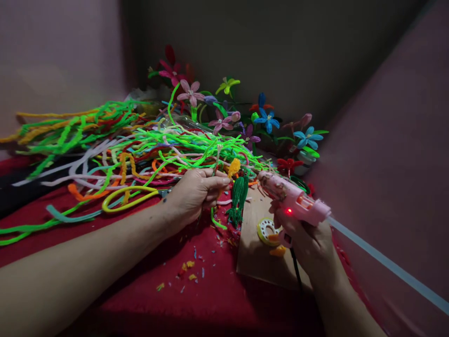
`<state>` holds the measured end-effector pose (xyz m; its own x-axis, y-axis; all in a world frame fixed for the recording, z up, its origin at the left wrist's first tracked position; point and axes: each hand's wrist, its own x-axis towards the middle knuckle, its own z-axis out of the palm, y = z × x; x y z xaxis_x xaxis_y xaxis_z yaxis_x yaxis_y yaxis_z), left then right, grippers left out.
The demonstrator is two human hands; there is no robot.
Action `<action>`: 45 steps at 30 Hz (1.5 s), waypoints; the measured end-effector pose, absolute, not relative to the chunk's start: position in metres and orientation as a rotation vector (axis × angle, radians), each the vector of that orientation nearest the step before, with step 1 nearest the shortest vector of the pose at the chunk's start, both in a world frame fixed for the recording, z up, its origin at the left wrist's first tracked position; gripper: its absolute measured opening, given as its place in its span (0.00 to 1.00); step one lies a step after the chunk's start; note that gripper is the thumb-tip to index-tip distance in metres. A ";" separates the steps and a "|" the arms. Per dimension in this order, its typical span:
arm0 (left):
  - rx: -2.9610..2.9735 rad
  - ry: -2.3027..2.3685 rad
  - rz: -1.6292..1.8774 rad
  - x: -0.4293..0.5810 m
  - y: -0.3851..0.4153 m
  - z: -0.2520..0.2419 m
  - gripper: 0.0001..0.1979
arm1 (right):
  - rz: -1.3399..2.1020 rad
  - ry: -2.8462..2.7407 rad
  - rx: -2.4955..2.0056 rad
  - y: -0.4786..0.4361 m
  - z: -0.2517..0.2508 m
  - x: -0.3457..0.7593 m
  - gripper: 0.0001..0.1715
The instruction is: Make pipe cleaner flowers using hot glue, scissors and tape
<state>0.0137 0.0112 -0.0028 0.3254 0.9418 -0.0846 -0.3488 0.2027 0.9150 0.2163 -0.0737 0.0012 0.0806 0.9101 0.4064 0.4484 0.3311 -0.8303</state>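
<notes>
Between the pinched fingertips of the left hand [198,194] stands a thin stem [218,155], a yellow-orange fuzzy piece [234,167] just beside it; whether that's gripped, I can't tell. The right hand [314,243] wraps round a pink glue gun [291,194] above a board [257,262] and tape roll [263,231]. Beyond lie green pipe cleaners [196,142], then flowers [191,95].

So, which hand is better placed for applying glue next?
Probably the right hand: it grips the pink glue gun, whose red light is on. The left hand is occupied, pinching a thin stem.
</notes>
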 end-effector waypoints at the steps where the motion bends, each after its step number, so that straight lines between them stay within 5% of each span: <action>1: 0.947 0.779 1.039 0.014 0.011 -0.003 0.06 | 0.517 -1.543 -1.322 -0.078 0.000 0.222 0.13; 9: 0.977 0.786 1.017 0.016 0.010 -0.001 0.06 | -0.088 -1.508 -1.799 -0.136 -0.030 0.289 0.15; 24: 0.940 0.845 0.985 0.021 0.005 0.002 0.06 | -0.260 -1.669 -2.538 -0.122 -0.030 0.309 0.21; 28: 0.931 0.795 0.936 0.022 0.003 0.001 0.07 | -0.497 -1.746 -2.357 -0.123 -0.014 0.293 0.21; 38: 0.964 0.636 0.702 0.022 -0.009 -0.001 0.05 | 1.098 -1.275 -1.190 -0.062 0.016 0.193 0.09; 45: 0.928 0.564 0.607 0.020 -0.010 -0.001 0.07 | 1.482 -0.966 -0.881 -0.048 -0.001 0.178 0.10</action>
<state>0.0205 -0.0099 -0.0010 0.6986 0.6919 -0.1825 -0.2321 0.4603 0.8569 0.1777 -0.0479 -0.0008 -0.1174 0.9929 -0.0173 -0.3848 -0.0615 -0.9209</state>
